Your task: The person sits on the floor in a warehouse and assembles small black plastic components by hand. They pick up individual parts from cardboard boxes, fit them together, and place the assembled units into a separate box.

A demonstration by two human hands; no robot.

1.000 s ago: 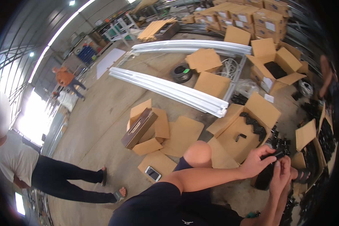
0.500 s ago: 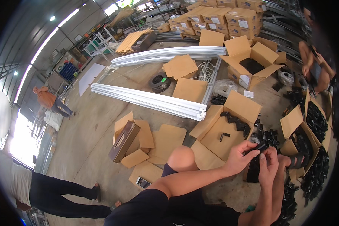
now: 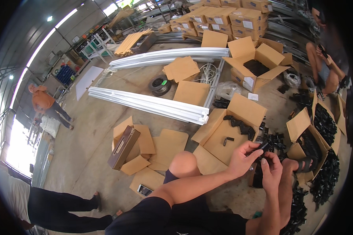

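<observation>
Both hands are together now over the lap, just right of the raised knee [image 3: 183,164]. L hand [image 3: 243,158] is curled around a small black part [image 3: 264,146], thumb and fingertips pinching it; R hand [image 3: 271,172] is closed in under it, fingers up against the same piece. Can't tell if R has a second bit in it, too small and dark.

Vs 1 s ago: hands sit about the same relative to the knee, grip looks unchanged, only the view has swung down and right, so more of the black parts pile [image 3: 325,184] and the sandalled foot [image 3: 306,164] shows. I read that as fitting work on the one piece, w/ no pick or drop between.

Part is held in air above the open flat carton [image 3: 223,135], which has a few loose black pieces in it. Phone [image 3: 144,190] lies on cardboard by the thigh. Another person sits far right by the boxes.
</observation>
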